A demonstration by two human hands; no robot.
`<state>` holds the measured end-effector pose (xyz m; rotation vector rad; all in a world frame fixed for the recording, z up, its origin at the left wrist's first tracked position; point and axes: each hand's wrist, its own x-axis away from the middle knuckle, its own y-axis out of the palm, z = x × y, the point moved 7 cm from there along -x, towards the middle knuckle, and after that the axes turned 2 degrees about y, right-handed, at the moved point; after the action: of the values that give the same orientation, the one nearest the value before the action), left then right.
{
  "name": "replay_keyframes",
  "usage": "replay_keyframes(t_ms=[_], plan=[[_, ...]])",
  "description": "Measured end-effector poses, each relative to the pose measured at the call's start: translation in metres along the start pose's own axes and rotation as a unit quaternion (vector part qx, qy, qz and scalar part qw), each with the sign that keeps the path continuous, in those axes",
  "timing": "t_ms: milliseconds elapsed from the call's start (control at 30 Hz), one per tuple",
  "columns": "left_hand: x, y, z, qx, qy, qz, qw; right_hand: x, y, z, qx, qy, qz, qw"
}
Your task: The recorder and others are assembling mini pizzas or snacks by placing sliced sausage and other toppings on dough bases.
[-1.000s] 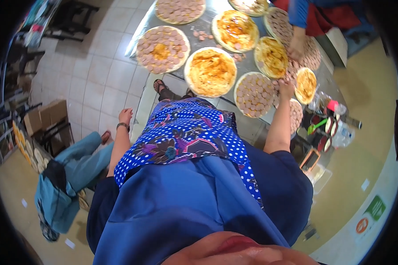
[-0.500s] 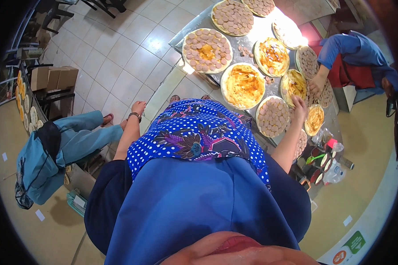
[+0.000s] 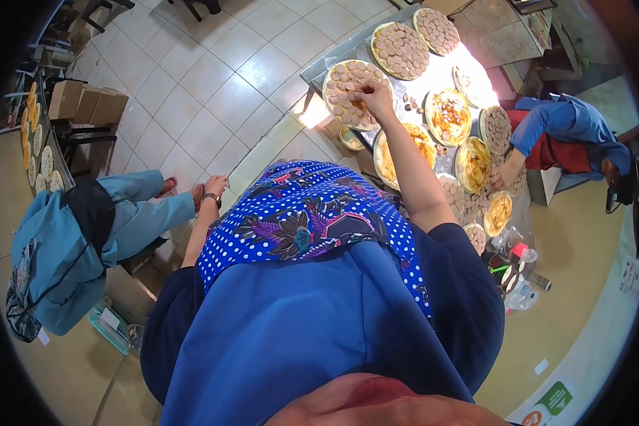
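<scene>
At the table's far left corner lies a round pizza (image 3: 341, 77) topped with sausage slices. My right hand (image 3: 378, 103) reaches over it, fingertips pinched together at its sauced middle; what they hold is too small to make out. Beside it is a pizza base (image 3: 387, 160) with orange-yellow sauce, partly behind my right forearm. Loose sausage slices (image 3: 410, 105) lie on the table between the pizzas. My left hand (image 3: 216, 186), with a dark watch on its wrist, hangs low at my left, away from the table. Its fingers are curled; anything inside is hidden.
More sausage-covered pizzas (image 3: 400, 51) and sauced bases (image 3: 448, 117) crowd the table. At the right, a co-worker's hand (image 3: 505, 176) works over a pizza. Plastic bottles (image 3: 522, 295) stand at the near right. Another person (image 3: 78, 234) sits at the left; cardboard boxes (image 3: 78, 106) are behind.
My right hand has moved left and away from me, from beside a sauced base near the table's middle to the pizza at the far left corner. The view has shifted slightly.
</scene>
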<state>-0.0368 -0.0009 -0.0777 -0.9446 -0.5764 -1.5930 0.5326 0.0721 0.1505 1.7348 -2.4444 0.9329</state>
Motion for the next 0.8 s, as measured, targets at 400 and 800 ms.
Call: replay_keyframes(t_ms=[400, 800], plan=[[0.009, -0.028, -0.038, -0.093, -0.079, 0.065, 0.990, -0.003, 0.002, -0.014, 0.078, -0.027, 0.023, 0.996], [-0.029, -0.004, -0.003, -0.101, -0.030, -0.024, 0.994, 0.002, 0.000, 0.020, 0.236, -0.116, 0.104, 0.959]])
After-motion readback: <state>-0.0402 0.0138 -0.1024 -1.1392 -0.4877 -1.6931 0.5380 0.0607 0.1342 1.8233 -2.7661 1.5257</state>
